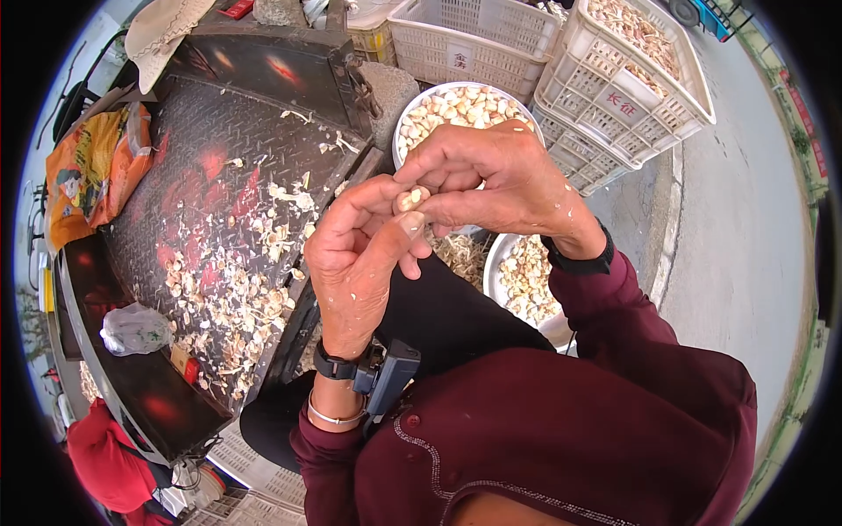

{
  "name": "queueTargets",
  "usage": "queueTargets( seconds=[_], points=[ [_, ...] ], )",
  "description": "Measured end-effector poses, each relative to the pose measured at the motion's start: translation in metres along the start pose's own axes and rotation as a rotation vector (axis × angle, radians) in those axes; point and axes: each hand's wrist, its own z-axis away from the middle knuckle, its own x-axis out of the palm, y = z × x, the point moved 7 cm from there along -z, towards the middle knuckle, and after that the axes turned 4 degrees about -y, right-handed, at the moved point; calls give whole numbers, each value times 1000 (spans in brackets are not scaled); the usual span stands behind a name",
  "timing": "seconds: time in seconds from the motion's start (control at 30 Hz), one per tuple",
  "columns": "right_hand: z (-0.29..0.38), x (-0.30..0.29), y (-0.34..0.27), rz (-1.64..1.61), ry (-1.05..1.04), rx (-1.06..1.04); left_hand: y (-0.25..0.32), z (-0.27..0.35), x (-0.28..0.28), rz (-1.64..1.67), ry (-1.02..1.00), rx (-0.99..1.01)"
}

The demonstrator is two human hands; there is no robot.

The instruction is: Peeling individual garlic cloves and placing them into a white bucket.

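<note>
A small garlic clove point(413, 197) sits between the fingertips of both hands, above my lap. My left hand point(358, 253) supports it from the left, thumb and fingers curled around it. From the right, my right hand point(503, 174) pinches at the same clove with thumb and forefinger. Just beyond the hands stands a white bucket point(396, 141) full of peeled garlic cloves point(457, 107), partly covered by my right hand. Below my right wrist, a metal basin point(492, 279) holds more cloves point(528, 279), browner in colour. Bits of skin stick to both hands.
A metal truck bed point(191, 151) to the left carries scattered garlic skins point(230, 302), an orange bag point(99, 174) and a plastic bag point(136, 329). White plastic crates point(621, 108) stand stacked at the back right, the top one filled with garlic. A person in red point(108, 454) is at lower left.
</note>
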Motion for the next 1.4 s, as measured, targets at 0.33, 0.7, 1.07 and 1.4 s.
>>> queueTargets(
  seconds=[0.33,0.7,1.07,1.4],
  points=[
    [-24,54,-51,-841,-165,-196,94,59,-21,-255,63,638],
    [-54,107,-123,-1108,-446,-723,160,143,-34,-475,-328,281],
    [-53,128,-124,-1159,-387,-577,170,156,-40,-531,-307,394],
    [-46,134,-124,-1157,-299,-448,171,156,-45,-563,-335,508]
  ],
)
